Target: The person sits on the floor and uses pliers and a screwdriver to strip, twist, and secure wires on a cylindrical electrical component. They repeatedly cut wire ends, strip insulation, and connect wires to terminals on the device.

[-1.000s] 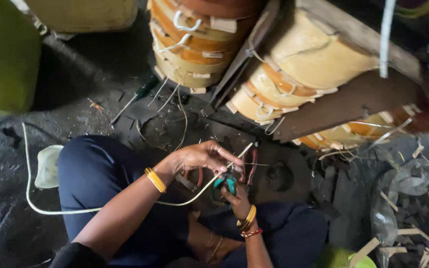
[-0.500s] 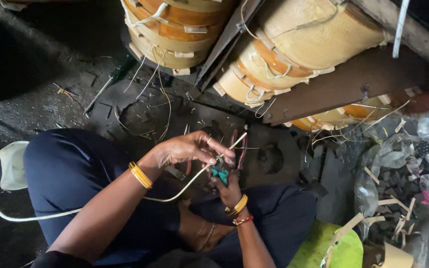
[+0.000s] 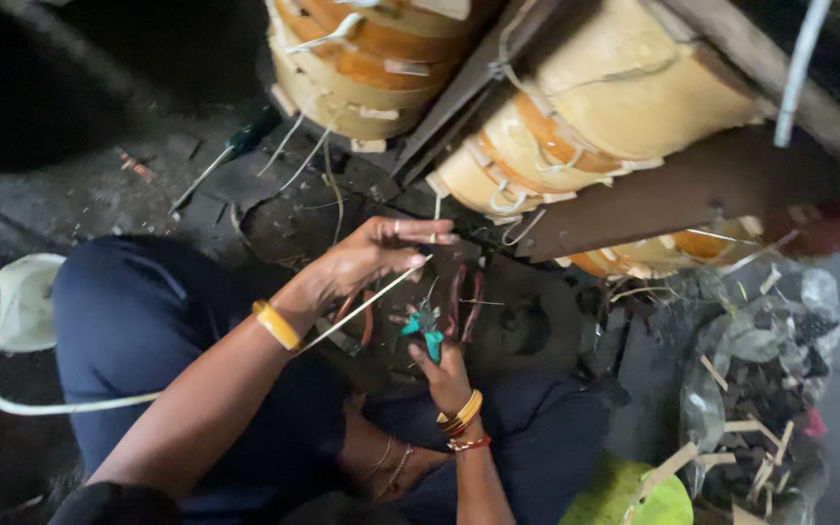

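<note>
Teal-handled cutter point(image 3: 424, 328) in right hand point(image 3: 446, 374) | left hand point(image 3: 367, 261) just above (pinching white cord point(image 3: 362, 306))

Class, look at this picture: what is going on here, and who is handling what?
A person sits on a dark floor before large wound coils. The left hand holds a pale sleeved wire taut. The right hand grips teal-handled pliers close to it. A screwdriver lies on the floor nearby.

Single head-worn view, looking steeply down from above the seated person's lap. Close range: forearms fill the lower centre, the tape-wrapped coils point(image 3: 576, 117) lie just beyond, at top. Dark floor point(image 3: 99, 185) left of coils.
</note>
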`<control>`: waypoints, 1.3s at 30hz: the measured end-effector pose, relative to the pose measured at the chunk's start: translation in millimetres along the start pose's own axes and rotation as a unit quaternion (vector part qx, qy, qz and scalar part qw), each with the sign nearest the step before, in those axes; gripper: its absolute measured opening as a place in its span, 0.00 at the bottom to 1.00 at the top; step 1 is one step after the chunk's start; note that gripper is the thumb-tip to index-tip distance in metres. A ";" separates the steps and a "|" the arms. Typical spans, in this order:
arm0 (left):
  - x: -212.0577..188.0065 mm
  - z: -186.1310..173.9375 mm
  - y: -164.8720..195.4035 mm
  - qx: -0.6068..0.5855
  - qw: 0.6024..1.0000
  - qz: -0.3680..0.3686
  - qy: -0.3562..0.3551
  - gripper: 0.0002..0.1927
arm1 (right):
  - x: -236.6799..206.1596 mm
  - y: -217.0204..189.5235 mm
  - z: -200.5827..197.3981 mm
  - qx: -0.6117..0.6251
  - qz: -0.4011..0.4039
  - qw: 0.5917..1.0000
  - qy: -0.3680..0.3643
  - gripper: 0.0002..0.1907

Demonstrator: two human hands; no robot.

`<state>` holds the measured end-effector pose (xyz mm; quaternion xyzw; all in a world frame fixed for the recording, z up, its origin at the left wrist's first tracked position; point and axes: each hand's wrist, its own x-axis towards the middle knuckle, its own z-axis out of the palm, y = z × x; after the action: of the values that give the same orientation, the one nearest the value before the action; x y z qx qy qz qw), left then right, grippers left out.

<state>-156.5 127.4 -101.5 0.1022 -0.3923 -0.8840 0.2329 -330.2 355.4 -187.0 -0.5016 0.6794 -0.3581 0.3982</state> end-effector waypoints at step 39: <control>-14.6 13.9 -13.1 0.244 0.959 0.132 -0.059 0.17 | 17.9 -44.4 1.3 0.105 -0.029 0.990 0.088 0.21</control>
<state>-153.2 151.3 -101.9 0.0512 -0.6194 -0.7270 0.2919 -314.7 327.3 -151.4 -0.4428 0.6558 -0.4816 0.3766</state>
